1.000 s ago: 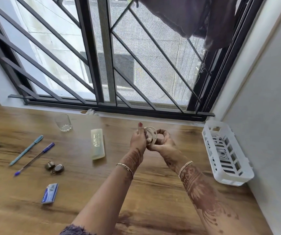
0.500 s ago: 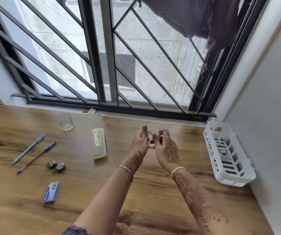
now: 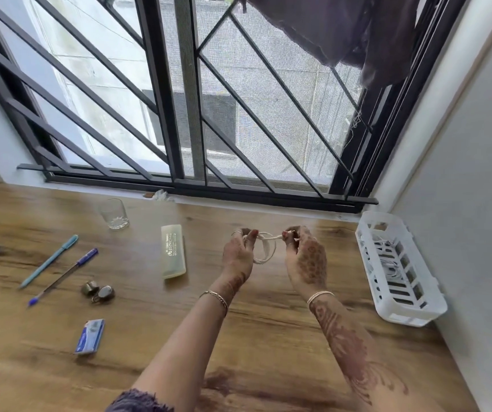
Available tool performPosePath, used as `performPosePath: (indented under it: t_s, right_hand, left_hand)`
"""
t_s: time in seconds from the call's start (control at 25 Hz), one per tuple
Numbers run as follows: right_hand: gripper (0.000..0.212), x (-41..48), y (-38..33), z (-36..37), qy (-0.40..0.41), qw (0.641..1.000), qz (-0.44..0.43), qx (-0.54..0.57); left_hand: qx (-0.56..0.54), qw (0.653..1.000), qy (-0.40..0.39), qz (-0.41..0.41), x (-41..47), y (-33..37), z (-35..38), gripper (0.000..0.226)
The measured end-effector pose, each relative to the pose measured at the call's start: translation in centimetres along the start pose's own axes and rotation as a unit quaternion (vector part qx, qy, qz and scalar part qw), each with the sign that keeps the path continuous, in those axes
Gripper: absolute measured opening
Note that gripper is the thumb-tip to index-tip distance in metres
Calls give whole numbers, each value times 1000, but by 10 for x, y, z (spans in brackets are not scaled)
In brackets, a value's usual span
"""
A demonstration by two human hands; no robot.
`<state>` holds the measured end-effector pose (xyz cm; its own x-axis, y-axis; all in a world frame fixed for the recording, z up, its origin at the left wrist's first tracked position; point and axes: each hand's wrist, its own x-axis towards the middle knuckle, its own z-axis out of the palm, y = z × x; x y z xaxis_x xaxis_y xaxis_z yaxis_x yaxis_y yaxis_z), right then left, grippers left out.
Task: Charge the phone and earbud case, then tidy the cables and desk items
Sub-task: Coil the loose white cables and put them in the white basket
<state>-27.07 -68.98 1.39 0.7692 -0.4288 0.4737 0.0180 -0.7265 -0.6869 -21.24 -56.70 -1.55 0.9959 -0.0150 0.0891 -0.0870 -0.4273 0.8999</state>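
Brown wood-grain desk (image 3: pixel 268 337). Lying on it, left to right:
- light-blue pen (image 3: pixel 49 261)
- dark-blue pen (image 3: pixel 63 276)
- two small metal pieces (image 3: pixel 97 290)
- blue-and-white small box (image 3: pixel 89 336)
- clear glass tumbler (image 3: pixel 113 214)
- pale translucent plastic case (image 3: pixel 173 251)
- white slotted plastic basket (image 3: pixel 408 315), at the right wall

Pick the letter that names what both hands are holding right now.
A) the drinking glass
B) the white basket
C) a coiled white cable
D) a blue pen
C: the left hand and the right hand each pinch the coiled white cable, which is stretched between them above the desk.
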Motion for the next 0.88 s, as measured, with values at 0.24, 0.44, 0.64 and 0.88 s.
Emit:
performPosePath:
  t_s: [0.24,0.44,0.64,0.88]
  right_hand:
    - [8,10,19,-12,-13,999,30,33]
    - [11,-3,41,0,-127,986,106,10]
    - [9,-6,40,13,-171,969,162,77]
    - [10,-6,28,13,-197,875,292,332]
  left_hand:
    - [-15,1000,20,-2,6,-13,-7,33]
    - [-205,973,-12,-104,-1,1,-2,28]
    - [-263,957,-20,-124,-10,19,9,30]
    - [-134,990,-4,-49,-15,13,17,36]
